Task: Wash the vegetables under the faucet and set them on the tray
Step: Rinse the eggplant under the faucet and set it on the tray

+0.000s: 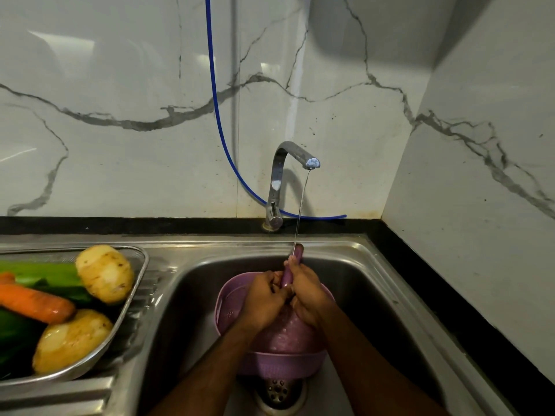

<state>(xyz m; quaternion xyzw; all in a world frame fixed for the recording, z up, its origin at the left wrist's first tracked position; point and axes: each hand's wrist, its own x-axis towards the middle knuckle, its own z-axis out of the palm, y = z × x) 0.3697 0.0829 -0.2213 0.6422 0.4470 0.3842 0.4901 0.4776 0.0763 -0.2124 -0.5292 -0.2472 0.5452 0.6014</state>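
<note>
Both hands wrapped round one long purple vegetable, likely a slim eggplant; can't confirm. Left hand has its fingers curled on the lower part, right hand has fingers curled higher up, thumb side toward the tip. Fingers closed on it, hands touching each other.

Vegetable is held roughly upright, tip up, right under the thin water stream from the faucet. Stream lands on the tip only.

Below the hands: pink colander sitting in the sink basin over the drain. Its contents are hidden by the hands.

Tray sits on the drainboard at the sink's left edge. Holds two potatoes, a carrot and green vegetables.

My read, rinse step, mid-task:
- Flow is weak, so tilt and rotate the vegetable to run water down its full length.
- Slide the hands along it and rub; covered skin isn't getting rinsed.
- Wet skin will be slippery, so keep one hand gripping while the other rubs.
- Keep it over the colander so a drop gets caught.
- Shake off before moving left to the tray; free room looks tight, place at the near edge.
</note>
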